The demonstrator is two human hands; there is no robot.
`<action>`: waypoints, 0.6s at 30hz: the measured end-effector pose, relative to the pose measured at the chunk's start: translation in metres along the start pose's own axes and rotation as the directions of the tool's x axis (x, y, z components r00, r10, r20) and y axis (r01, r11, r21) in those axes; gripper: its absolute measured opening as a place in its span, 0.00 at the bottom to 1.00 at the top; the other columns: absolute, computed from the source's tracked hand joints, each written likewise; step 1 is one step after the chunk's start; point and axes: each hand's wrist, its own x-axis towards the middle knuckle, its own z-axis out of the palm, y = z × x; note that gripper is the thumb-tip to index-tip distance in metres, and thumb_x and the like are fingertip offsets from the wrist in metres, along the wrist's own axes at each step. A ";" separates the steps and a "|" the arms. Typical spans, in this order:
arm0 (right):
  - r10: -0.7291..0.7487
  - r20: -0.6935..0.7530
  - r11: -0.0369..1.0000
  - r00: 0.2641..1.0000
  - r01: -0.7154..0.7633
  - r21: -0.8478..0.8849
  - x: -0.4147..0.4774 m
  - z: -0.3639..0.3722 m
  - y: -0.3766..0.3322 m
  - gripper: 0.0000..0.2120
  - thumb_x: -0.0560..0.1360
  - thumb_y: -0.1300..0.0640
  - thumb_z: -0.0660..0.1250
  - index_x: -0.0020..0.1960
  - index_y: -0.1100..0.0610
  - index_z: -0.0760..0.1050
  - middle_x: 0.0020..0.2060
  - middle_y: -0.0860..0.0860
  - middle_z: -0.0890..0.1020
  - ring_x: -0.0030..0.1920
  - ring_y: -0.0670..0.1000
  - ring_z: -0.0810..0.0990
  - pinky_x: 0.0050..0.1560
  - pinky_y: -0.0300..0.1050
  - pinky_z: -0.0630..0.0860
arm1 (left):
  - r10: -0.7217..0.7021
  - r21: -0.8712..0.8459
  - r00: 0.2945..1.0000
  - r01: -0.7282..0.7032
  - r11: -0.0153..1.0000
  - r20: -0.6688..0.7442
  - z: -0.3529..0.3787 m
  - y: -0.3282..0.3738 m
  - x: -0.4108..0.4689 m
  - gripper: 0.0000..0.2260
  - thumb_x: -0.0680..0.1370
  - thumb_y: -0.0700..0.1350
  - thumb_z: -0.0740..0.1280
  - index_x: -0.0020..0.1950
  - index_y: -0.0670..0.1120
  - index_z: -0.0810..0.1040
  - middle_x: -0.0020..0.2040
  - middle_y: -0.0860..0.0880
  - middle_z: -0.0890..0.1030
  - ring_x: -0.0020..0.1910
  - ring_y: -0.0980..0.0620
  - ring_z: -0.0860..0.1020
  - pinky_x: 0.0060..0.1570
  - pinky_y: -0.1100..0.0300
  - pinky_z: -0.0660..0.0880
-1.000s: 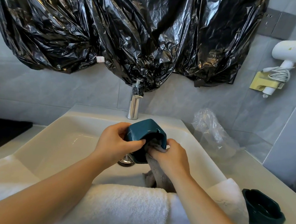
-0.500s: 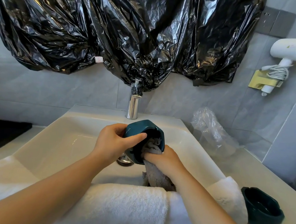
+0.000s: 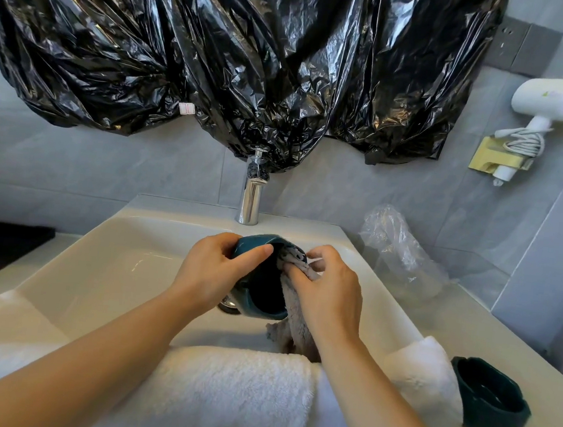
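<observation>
The person stands at the white rectangular washbasin (image 3: pixel 103 265) and holds a dark teal cup (image 3: pixel 261 301) above its drain. The cup is tipped on its side, so the mouth faces back toward them. The left hand (image 3: pixel 214 275) grips the cup from the left: the thumb lies across the outer wall near the rim, and the other fingers curl round the far side. The right hand (image 3: pixel 331 294) pinches a grey fluffy cloth (image 3: pixel 294 314) against the right part of the rim, with the fingers bent and close together. The loose end of the cloth hangs down toward the folded white towel (image 3: pixel 228 390) on the front edge of the basin.

I think the step is wiping the inside of the cup. To do it well, the left hand should hold firm and turn the cup little by little. The right hand should push the cloth deep to the bottom and sweep along the wall, not only the rim. A wet cup can slip, so it is safer low over the basin. A second dark cup (image 3: pixel 490 402) waits on the counter to the right.
</observation>
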 end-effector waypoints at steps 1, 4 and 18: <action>0.022 0.016 0.997 1.000 -0.023 0.069 -0.001 -0.001 -0.001 0.16 0.72 0.45 0.73 0.54 0.50 0.72 0.41 0.44 0.78 0.42 0.49 0.78 0.39 0.43 0.72 | -0.001 0.036 1.000 0.001 0.999 -0.008 -0.001 -0.001 0.000 0.17 0.73 0.60 0.69 0.38 0.46 0.78 0.32 0.50 0.76 0.33 0.52 0.74 0.32 0.60 0.70; 0.121 0.083 0.959 0.989 -0.138 0.246 0.000 -0.003 -0.001 0.20 0.69 0.46 0.75 0.53 0.52 0.69 0.39 0.48 0.78 0.39 0.46 0.77 0.35 0.39 0.70 | -0.024 0.084 0.998 0.029 0.996 -0.054 -0.003 -0.005 0.001 0.20 0.72 0.63 0.68 0.35 0.46 0.75 0.30 0.52 0.73 0.31 0.53 0.71 0.31 0.59 0.66; -0.109 0.138 0.914 0.985 0.045 0.402 -0.004 -0.002 -0.002 0.03 0.73 0.56 0.73 0.45 0.50 0.81 0.41 0.43 0.84 0.42 0.41 0.82 0.40 0.31 0.75 | -0.232 0.095 0.967 0.242 0.966 -0.103 0.000 -0.013 0.011 0.26 0.76 0.65 0.61 0.48 0.42 0.80 0.46 0.42 0.81 0.46 0.45 0.78 0.49 0.47 0.77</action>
